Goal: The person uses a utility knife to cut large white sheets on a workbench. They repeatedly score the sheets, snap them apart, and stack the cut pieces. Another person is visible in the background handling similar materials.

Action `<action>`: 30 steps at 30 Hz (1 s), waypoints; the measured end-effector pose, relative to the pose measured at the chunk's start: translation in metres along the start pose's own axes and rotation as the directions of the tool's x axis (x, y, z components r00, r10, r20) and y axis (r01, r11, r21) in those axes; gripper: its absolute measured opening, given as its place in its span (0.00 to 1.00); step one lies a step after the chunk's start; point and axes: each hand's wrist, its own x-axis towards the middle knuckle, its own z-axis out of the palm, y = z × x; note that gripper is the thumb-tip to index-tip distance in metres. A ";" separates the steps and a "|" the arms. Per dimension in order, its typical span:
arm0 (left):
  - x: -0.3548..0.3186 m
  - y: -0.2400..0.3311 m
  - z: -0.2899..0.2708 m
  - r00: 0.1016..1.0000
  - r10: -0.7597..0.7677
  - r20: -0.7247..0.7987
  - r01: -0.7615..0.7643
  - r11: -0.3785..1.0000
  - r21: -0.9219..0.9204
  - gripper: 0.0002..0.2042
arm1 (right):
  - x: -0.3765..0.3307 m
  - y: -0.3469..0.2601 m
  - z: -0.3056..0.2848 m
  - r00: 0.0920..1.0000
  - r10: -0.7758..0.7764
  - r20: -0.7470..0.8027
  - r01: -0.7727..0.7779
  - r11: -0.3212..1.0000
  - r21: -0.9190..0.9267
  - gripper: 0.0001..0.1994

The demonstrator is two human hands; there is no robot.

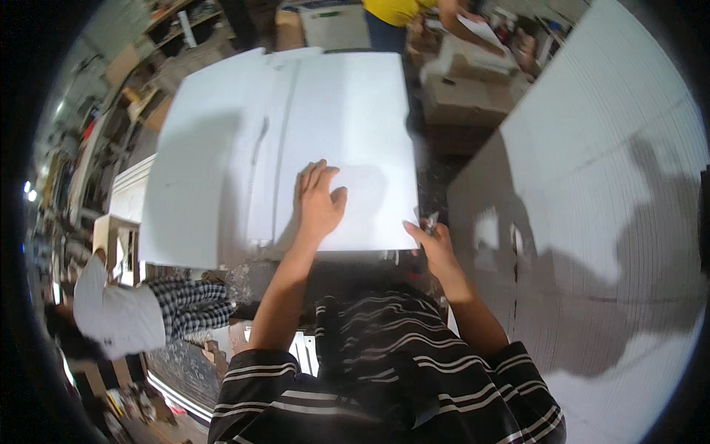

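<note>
A large white sheet (355,103) lies flat in front of me, with a long crease or seam running away from me along its left part. My left hand (319,207) rests on it near the close edge, palm down and fingers apart. At the sheet's near right corner is my right hand (438,244), thumb reaching over the edge and fingers curled. A small shiny piece (432,220) shows at those fingers, too small to name. Another white panel (196,163) adjoins the sheet on the left, partly in shadow.
A tall white corrugated-looking board (592,222) stands close on my right. One person in yellow (392,11) works beyond the sheet, near a cardboard box (466,100). Another person in a white shirt (129,317) is at the left, beside cluttered shelves (89,163).
</note>
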 end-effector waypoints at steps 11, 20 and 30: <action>-0.141 0.105 -0.048 0.988 -0.037 0.148 0.029 0.998 0.055 0.45 | -0.093 -0.063 -0.046 0.853 -0.282 0.439 0.169 0.945 0.279 0.17; -0.146 0.100 -0.088 0.876 -0.292 -0.383 0.146 0.918 -0.368 0.02 | -0.032 0.010 0.050 0.871 0.222 0.438 -0.240 0.971 -0.015 0.23; -0.137 0.074 -0.096 0.666 -0.546 -0.508 -0.006 0.677 -0.736 0.09 | 0.004 0.032 0.103 0.956 -0.043 0.289 -0.034 0.966 0.256 0.29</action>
